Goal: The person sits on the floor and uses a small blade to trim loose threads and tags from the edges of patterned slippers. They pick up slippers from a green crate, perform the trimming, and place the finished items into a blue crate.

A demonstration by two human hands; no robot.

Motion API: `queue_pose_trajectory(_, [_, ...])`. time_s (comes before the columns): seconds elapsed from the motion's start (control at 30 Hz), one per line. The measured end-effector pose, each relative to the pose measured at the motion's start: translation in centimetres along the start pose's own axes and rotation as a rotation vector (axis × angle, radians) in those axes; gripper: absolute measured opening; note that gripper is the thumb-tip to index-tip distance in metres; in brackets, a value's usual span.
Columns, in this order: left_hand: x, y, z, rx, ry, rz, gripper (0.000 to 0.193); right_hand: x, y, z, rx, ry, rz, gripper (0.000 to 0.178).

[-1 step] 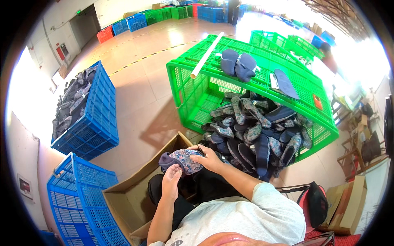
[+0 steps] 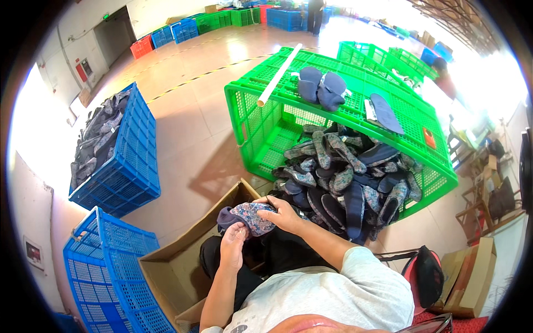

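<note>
Over my lap I hold a floral-patterned slipper [image 2: 252, 218] with a dark blue-grey part [image 2: 229, 217] at its left end. My left hand [image 2: 234, 241] pinches the near edge of that dark part between thumb and fingers. Wrapped round the slipper's right end is my right hand [image 2: 282, 214], thumb on top of the flowered cloth; its underside is hidden. Just beyond, a heap of similar slippers [image 2: 333, 186] spills from a green plastic crate [image 2: 247, 119] lying on its side.
An open cardboard box [image 2: 164, 280] stands at my left knee. Blue crates [image 2: 141, 147] line the left, one full of slippers. Atop the green crate lie a white pole [image 2: 280, 75], a pair of slippers [image 2: 322, 89], a sole-shaped piece [image 2: 384, 114] and an orange item [image 2: 429, 137].
My left hand and the slipper's dark end have shifted slightly to the right. My right hand stays almost in place, and the surroundings look the same.
</note>
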State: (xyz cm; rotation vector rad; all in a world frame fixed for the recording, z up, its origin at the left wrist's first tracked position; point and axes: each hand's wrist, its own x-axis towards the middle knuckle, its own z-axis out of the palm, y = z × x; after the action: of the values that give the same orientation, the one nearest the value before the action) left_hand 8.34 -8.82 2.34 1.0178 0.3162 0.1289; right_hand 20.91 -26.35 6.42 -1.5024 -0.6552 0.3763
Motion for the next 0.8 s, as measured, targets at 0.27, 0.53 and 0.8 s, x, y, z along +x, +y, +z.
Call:
queue_pose_trajectory(0.27, [-0.7,-6.0,-1.4,-0.319,0.194,-0.189,0.02,-1.7,2.4,1.1,-0.385,-0.238,0.124,0.04])
queue_pose_trajectory(0.53, [-6.5,-2.6,-3.6,-0.351,0.395,-0.262,0.016,-5.6,2.9,6.7,-0.267,-0.445,0.174,0.041])
queue_pose_trajectory(0.8, [-9.8,-2.5,-7.4,-0.407,0.445,-0.275,0.012,-7.8,2.3,10.1,-0.306,-0.553,0.117,0.041])
